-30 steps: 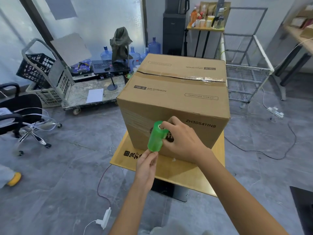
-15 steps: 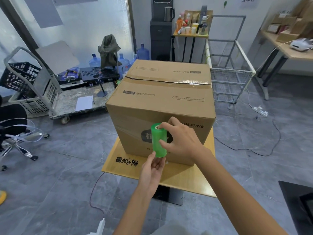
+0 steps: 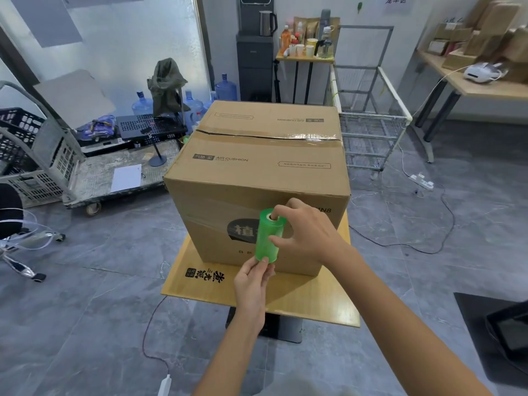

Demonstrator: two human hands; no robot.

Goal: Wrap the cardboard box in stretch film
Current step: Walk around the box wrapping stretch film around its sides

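Observation:
A large brown cardboard box (image 3: 265, 170), taped along its top seam, stands on a small wooden table (image 3: 314, 304). Clear film stretches across the left part of the box's near face (image 3: 205, 212) to a green stretch film roll (image 3: 268, 238), held upright in front of that face. My right hand (image 3: 305, 232) grips the roll from the right, with a finger in the top of its core. My left hand (image 3: 253, 284) holds the roll's bottom end from below.
A flat trolley (image 3: 114, 178) with paper and a black stand sits to the left, crates beside it. A wire cage cart (image 3: 368, 130) stands behind the box on the right. Cables and a power strip (image 3: 423, 181) lie on the floor. An office chair (image 3: 17, 238) is far left.
Both hands have carried the roll rightwards across the box's near face, drawing out more film. The roll has gone from tilted to upright. My view has shifted right.

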